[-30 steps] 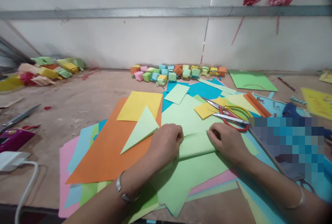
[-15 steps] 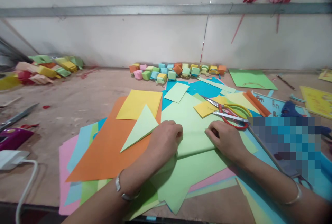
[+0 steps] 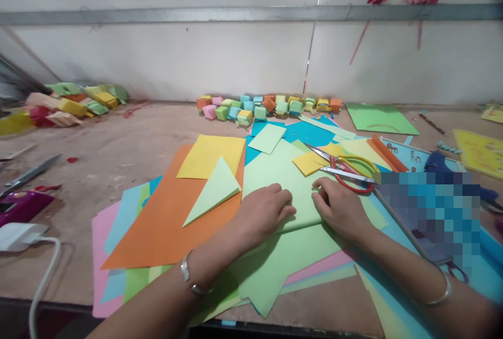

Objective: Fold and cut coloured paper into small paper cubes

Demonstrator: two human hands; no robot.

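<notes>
Head view: two bare hands over a pale green folded sheet point(image 3: 303, 212) on the desk point(image 3: 129, 142).
Folded sheet: between the two grips, its creased edge toward the person, lying over more pale green paper point(image 3: 281, 268).
Left grip point(image 3: 269, 207): resting on the left part of the folded sheet, fingers loosely curled; I cannot tell whether they pinch it.
Right grip point(image 3: 340, 207): at the folded sheet's right side, forefinger and thumb slightly parted, pinching nothing visible.
Pale green triangle point(image 3: 214, 192): left of the left grip, partly over a yellow sheet point(image 3: 208, 153) and an orange sheet point(image 3: 157, 223).
Scissors point(image 3: 338, 173): just beyond the right grip, with red and yellow handles.
Paper cubes point(image 3: 260, 114): clustered near the wall point(image 3: 251, 61), well apart from both grips.
</notes>
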